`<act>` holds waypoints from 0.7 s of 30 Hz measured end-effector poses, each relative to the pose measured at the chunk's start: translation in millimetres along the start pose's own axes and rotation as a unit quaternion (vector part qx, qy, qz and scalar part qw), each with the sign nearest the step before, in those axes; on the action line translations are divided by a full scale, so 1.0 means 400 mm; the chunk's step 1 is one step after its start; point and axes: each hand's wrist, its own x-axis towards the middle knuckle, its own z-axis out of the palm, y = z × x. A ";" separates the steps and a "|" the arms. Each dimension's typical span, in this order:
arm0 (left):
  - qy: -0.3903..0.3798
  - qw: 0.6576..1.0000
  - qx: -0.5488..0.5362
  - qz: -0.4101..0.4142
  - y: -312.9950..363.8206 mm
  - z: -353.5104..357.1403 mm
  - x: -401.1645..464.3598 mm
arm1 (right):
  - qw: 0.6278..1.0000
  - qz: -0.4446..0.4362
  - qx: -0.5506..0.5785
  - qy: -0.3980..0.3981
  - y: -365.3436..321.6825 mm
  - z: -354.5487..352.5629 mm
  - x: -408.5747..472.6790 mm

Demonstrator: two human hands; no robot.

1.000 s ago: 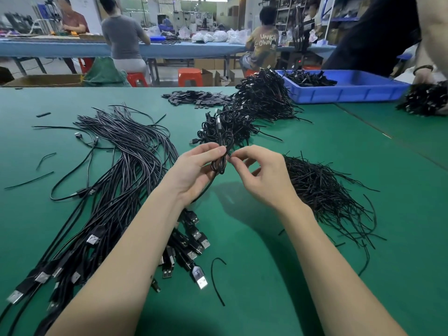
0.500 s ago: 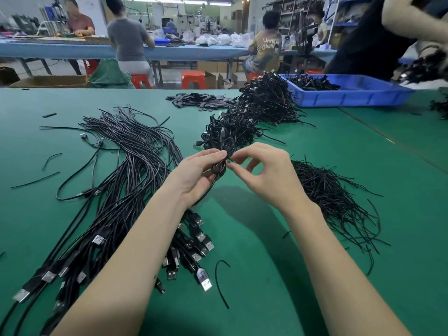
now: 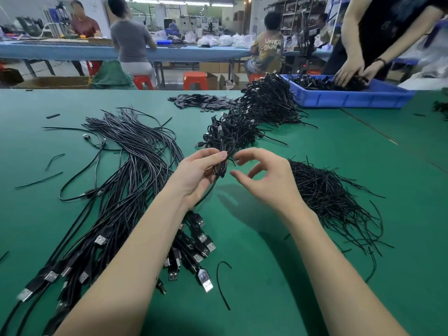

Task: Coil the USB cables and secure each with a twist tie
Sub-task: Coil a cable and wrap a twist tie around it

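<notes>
From the head camera, the left hand [image 3: 198,177] pinches a small coiled black USB cable [image 3: 221,163] between thumb and fingers, holding it above the green felt-covered table [image 3: 278,275] near the middle of the surface; a tail of that cable drops from the coil under the palm toward the near edge. The right hand [image 3: 263,180] sits just beside the coil with its fingers loosely curled, thumb and forefinger apart and gripping nothing (whether a fingertip brushes the twist tie at the coil I cannot tell). Toward the left edge lies a long sheaf of uncoiled black USB cables [image 3: 126,180], their silver-tipped plugs [image 3: 204,280] fanned out at the near edge beneath the left forearm. Toward the right edge, just beyond the right wrist, spreads a loose heap of thin black twist ties [image 3: 332,200], and one stray curved tie [image 3: 221,284] lies alone near the near edge between the forearms. Beyond the hands, a pile of finished coiled black cables [image 3: 257,117] stretches toward the far right corner, where a blue plastic tray [image 3: 351,99] holds more coils and another person's hands [image 3: 351,71] reach into it. A scatter of small flat black pieces [image 3: 203,103] lies by the far edge.
</notes>
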 end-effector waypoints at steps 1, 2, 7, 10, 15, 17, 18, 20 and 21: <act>-0.001 1.000 0.001 -0.002 -0.001 0.000 0.001 | 0.999 -0.041 -0.033 0.010 0.011 -0.001 -0.001; -0.003 1.000 0.001 -0.005 -0.002 0.000 0.001 | 0.997 -0.065 -0.045 0.021 0.016 -0.001 -0.006; -0.003 1.000 0.014 0.007 -0.006 0.000 0.001 | 0.989 0.102 0.101 0.044 -0.013 0.027 0.000; -0.003 1.000 0.013 0.015 -0.008 0.006 0.003 | 0.796 0.394 0.458 -0.037 -0.046 0.028 0.013; 0.025 1.000 0.015 -0.008 -0.010 -0.010 0.012 | 0.987 0.114 0.107 0.023 -0.022 0.024 -0.008; 0.026 0.999 0.014 -0.020 -0.013 -0.016 0.014 | 0.999 -0.020 -0.018 0.025 0.000 0.018 -0.008; 0.027 0.999 0.011 -0.025 -0.015 -0.017 0.015 | 0.998 -0.054 -0.037 0.024 0.008 0.015 -0.009; 0.027 0.999 0.009 -0.035 -0.018 -0.016 0.017 | 0.994 -0.092 -0.045 0.034 0.017 0.005 -0.014; 0.027 0.999 0.010 -0.040 -0.019 -0.016 0.018 | 0.993 -0.099 -0.043 0.037 0.022 0.005 -0.017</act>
